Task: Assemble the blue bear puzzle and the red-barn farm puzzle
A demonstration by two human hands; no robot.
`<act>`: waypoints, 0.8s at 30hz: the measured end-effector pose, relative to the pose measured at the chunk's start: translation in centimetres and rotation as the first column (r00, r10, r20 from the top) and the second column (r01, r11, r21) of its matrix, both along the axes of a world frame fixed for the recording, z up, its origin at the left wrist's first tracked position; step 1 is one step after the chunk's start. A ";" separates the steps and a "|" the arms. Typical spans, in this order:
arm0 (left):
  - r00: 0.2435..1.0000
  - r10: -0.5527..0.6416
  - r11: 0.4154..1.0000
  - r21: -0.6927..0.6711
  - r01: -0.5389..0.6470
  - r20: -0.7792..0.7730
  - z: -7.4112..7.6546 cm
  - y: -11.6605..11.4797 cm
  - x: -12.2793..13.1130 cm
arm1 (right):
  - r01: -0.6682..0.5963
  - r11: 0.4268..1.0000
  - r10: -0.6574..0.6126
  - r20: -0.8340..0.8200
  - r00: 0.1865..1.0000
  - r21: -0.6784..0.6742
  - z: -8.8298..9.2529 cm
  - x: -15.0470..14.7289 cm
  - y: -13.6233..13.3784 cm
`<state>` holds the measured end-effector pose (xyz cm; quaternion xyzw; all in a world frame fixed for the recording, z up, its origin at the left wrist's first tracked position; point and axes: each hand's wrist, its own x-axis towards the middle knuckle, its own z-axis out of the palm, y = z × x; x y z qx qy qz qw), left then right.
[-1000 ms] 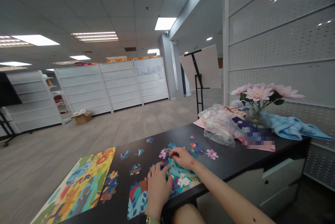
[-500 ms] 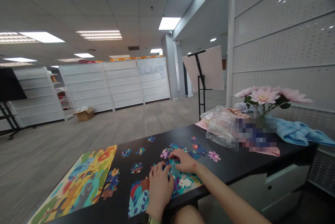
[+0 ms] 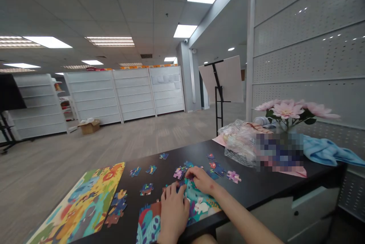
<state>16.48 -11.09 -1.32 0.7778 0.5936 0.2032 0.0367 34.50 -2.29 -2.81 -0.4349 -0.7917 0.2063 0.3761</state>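
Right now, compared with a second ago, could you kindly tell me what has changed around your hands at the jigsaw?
Very little: the head-worn view has tilted up slightly, so the black table sits lower in the frame. The left hand and right hand remain on the teal rabbit section, with nothing clearly taken up or let go. The loose pieces and colourful picture board stayed put.

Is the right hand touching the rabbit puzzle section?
Touching: the head view shows the right hand with its fingertips resting on the teal upper edge of the rabbit puzzle section.
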 end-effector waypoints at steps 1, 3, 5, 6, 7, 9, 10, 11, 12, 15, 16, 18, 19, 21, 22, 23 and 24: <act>1.000 0.002 1.000 -0.003 -0.002 -0.001 0.1 0.0 0.0 | 0.022 1.000 -0.022 -0.021 1.000 -0.003 -0.1 0.1 0.2; 1.000 0.004 1.000 -0.006 -0.005 -0.001 0.1 0.0 0.1 | 0.054 0.998 -0.055 -0.062 0.997 -0.013 -0.2 0.2 0.5; 1.000 0.002 1.000 -0.001 -0.002 0.001 0.1 -0.1 0.1 | 0.063 0.998 -0.065 -0.086 0.994 -0.023 -0.3 0.2 0.6; 1.000 0.001 1.000 0.005 -0.001 0.003 0.1 -0.1 0.1 | 0.062 0.998 -0.064 -0.092 0.994 -0.026 -0.3 0.2 0.6; 1.000 -0.001 1.000 0.012 0.001 0.004 0.0 -0.1 0.1 | 0.061 0.998 -0.064 -0.096 0.993 -0.029 -0.3 0.2 0.6; 1.000 -0.004 1.000 0.028 0.004 0.008 -0.2 -0.1 0.1 | 0.061 0.998 -0.064 -0.101 0.993 -0.033 -0.3 0.1 0.6; 1.000 -0.006 0.999 0.039 0.006 0.012 -0.2 -0.1 0.1 | 0.062 0.997 -0.065 -0.104 0.992 -0.035 -0.3 0.1 0.5; 1.000 -0.007 0.999 0.049 0.007 0.017 -0.3 -0.1 0.1 | 0.064 0.997 -0.068 -0.108 0.992 -0.037 -0.2 0.1 0.5; 1.000 -0.008 0.998 0.057 0.006 0.022 -0.4 -0.1 0.0 | 0.067 0.997 -0.071 -0.115 0.991 -0.039 -0.2 0.1 0.5; 1.000 -0.009 0.997 0.072 0.008 0.019 -0.5 -0.1 -0.1 | 0.074 0.996 -0.080 -0.136 0.988 -0.049 -0.2 0.1 0.6; 1.000 -0.010 0.997 0.073 0.009 0.014 -0.5 -0.1 -0.1 | 0.076 0.996 -0.083 -0.141 0.987 -0.054 -0.2 0.1 0.6; 1.000 -0.014 0.997 0.076 0.013 0.016 -0.6 -0.1 0.0 | 0.080 0.995 -0.089 -0.148 0.985 -0.063 -0.1 0.0 0.6; 0.999 -0.018 0.996 0.082 0.016 0.030 -0.6 -0.1 0.2 | 0.082 0.994 -0.091 -0.150 0.984 -0.066 -0.1 0.0 0.5; 0.995 -0.041 0.994 0.101 0.031 0.096 -0.7 -0.2 0.3 | 0.083 0.994 -0.094 -0.151 0.984 -0.073 0.0 0.0 0.5; 0.985 -0.059 0.992 0.119 0.040 0.159 -0.6 -0.3 0.2 | 0.082 0.994 -0.093 -0.149 0.984 -0.077 0.0 0.0 0.5; 0.966 -0.083 0.987 0.152 0.046 0.247 -0.5 -0.3 0.0 | 0.081 0.993 -0.093 -0.147 0.985 -0.082 0.1 -0.1 0.4; 0.929 -0.105 0.978 0.207 0.031 0.356 -0.3 -0.2 -0.6 | 0.081 0.993 -0.093 -0.145 0.985 -0.087 0.1 -0.1 0.4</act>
